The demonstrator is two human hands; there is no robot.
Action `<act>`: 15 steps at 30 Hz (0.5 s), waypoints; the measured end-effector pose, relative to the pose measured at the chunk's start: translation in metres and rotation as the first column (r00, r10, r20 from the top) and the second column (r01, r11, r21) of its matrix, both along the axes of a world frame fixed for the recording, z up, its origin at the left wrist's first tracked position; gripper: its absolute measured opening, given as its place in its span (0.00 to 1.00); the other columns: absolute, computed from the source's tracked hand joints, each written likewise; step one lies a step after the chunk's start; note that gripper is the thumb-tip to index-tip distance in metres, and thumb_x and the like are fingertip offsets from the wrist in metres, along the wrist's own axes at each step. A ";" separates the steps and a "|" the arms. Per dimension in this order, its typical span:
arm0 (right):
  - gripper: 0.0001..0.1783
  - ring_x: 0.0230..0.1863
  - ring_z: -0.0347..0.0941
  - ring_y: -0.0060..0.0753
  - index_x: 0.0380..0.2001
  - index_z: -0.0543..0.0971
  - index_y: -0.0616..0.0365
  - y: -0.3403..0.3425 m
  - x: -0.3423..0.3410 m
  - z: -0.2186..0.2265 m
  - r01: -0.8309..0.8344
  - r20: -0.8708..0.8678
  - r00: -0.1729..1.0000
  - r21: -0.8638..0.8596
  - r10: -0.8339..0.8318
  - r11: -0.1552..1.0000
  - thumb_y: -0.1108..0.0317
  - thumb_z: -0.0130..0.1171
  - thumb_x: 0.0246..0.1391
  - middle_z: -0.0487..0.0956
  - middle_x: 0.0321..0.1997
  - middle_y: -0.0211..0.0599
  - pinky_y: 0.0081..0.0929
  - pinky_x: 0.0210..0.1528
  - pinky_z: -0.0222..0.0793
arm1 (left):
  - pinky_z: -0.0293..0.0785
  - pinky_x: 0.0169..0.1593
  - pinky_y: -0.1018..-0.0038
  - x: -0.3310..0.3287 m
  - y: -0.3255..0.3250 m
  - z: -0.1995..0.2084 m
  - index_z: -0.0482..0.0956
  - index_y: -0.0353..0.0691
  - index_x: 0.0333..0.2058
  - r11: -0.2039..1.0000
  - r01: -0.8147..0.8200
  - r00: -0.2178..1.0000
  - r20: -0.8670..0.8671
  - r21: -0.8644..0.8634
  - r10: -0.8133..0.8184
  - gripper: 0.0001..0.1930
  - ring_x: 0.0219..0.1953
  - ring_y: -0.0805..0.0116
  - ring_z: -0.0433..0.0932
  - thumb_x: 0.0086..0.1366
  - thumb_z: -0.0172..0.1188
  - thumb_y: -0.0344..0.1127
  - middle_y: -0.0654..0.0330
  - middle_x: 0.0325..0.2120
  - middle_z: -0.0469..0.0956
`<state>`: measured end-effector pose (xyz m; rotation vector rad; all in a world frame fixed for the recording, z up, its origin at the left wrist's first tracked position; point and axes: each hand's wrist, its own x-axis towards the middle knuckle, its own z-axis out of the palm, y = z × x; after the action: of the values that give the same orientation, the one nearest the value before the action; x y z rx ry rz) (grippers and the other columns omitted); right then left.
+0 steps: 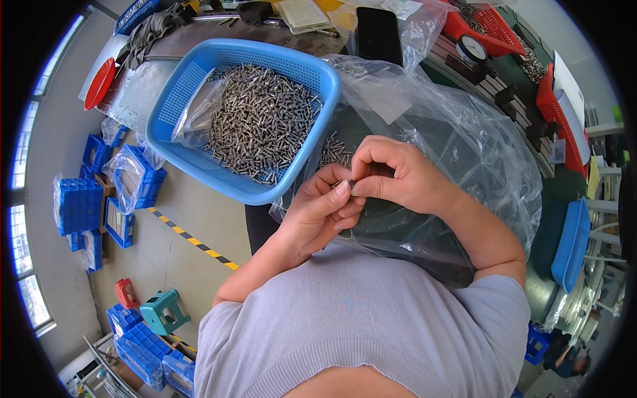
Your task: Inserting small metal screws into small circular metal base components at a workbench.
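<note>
My left hand [325, 207] and my right hand [398, 174] meet in front of my chest, fingertips together. Between the pinched thumbs and forefingers sits a small metal pin [351, 183], mostly covered by the fingers. The left hand's other fingers are curled, and what lies in its palm is hidden. Just beyond the hands, a small heap of metal pins [335, 151] rests on a clear plastic sheet [458, 132]. To the left stands a blue plastic basket [164, 149] holding a large pile of similar metal pins [262, 119], with a clear bag tucked along its left side.
A black phone [379, 34] lies beyond the sheet. At the back right are a dial gauge [471, 49] and red baskets [488, 41] of metal parts. A blue tray [570, 245] sits at the right. Blue crates [79, 204] and a green stool [164, 312] stand on the floor at left.
</note>
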<state>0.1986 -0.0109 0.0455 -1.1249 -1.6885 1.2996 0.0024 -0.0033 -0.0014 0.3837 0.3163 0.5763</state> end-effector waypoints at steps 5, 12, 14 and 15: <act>0.09 0.32 0.68 0.19 0.30 0.76 0.58 0.005 0.002 -0.008 -0.039 0.003 0.999 0.075 0.039 0.996 0.71 0.66 0.47 0.72 0.34 0.27 0.17 0.34 0.63 | 0.58 0.25 0.83 0.000 0.003 -0.004 0.71 0.41 0.41 0.999 0.033 0.999 0.015 0.003 -0.033 0.11 0.25 0.79 0.62 0.66 0.57 0.39 0.62 0.30 0.72; 0.09 0.33 0.69 0.21 0.30 0.77 0.57 0.001 0.002 0.002 0.010 0.096 0.995 0.226 -0.032 0.974 0.73 0.67 0.44 0.72 0.33 0.28 0.21 0.34 0.64 | 0.61 0.28 0.80 0.002 -0.002 0.001 0.71 0.40 0.42 1.000 -0.007 1.000 -0.009 0.004 0.007 0.12 0.27 0.77 0.64 0.68 0.54 0.42 0.63 0.30 0.72; 0.08 0.33 0.69 0.21 0.28 0.77 0.57 0.001 0.004 0.000 -0.015 0.101 0.995 0.288 -0.015 0.958 0.73 0.66 0.45 0.73 0.32 0.28 0.21 0.34 0.64 | 0.61 0.29 0.80 0.003 -0.002 0.001 0.71 0.40 0.42 1.000 -0.012 1.000 -0.013 0.023 0.012 0.12 0.28 0.76 0.64 0.68 0.53 0.42 0.62 0.31 0.72; 0.06 0.33 0.69 0.21 0.27 0.77 0.57 0.001 0.006 -0.001 -0.039 0.106 0.994 0.346 0.002 0.938 0.74 0.66 0.45 0.73 0.31 0.28 0.21 0.33 0.64 | 0.61 0.29 0.80 0.003 -0.003 0.002 0.71 0.40 0.42 0.999 -0.033 0.999 -0.012 0.013 0.033 0.12 0.28 0.76 0.64 0.69 0.53 0.41 0.62 0.32 0.73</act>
<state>0.2041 -0.0099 0.0443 -0.9780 -1.9201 0.9168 0.0057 -0.0063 0.0004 0.3952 0.3312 0.6086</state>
